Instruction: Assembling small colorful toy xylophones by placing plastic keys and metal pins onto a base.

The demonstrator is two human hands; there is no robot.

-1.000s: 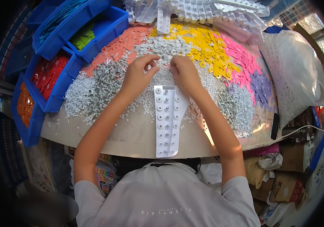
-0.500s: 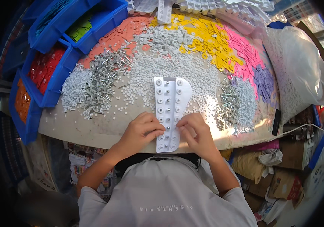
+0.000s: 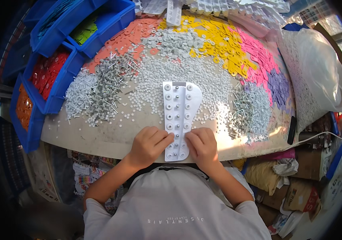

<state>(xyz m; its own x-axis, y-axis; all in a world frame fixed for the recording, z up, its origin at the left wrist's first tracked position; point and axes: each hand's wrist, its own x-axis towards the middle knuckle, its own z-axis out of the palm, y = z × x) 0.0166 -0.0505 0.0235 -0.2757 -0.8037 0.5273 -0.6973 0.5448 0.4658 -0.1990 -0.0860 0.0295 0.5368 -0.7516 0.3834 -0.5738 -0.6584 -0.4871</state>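
Observation:
A white plastic holder (image 3: pixel 195 97) lies lengthwise before me, close to the table's near edge. Two rows of round white washers sit along its sides, and shiny metal studs run down the groove between them. At the holder's lower left edge is my left hand (image 3: pixel 147 145), closed in a pinch, thumb and forefinger over a washer position. My right hand (image 3: pixel 203 147) is opposite, likewise closed, its fingertips over the right-hand row. Whatever sits between the fingertips of either hand is too small or hidden to name.
Small white discs (image 3: pixel 155 76) spread beyond the holder. Metal rivets (image 3: pixel 109 90) are heaped left, more rivets (image 3: pixel 241 112) right. Yellow pieces (image 3: pixel 219 40), pink pieces (image 3: pixel 259 56) and purple pieces (image 3: pixel 278 86) lie behind. Blue bins (image 3: pixel 55 98) stand left; a plastic sack (image 3: pixel 319 68) leans right.
My right hand has turned and its fingers have drawn together, moving slightly down at the holder's edge. My left hand has shifted slightly down, its fingers more curled. The holder stays in place.

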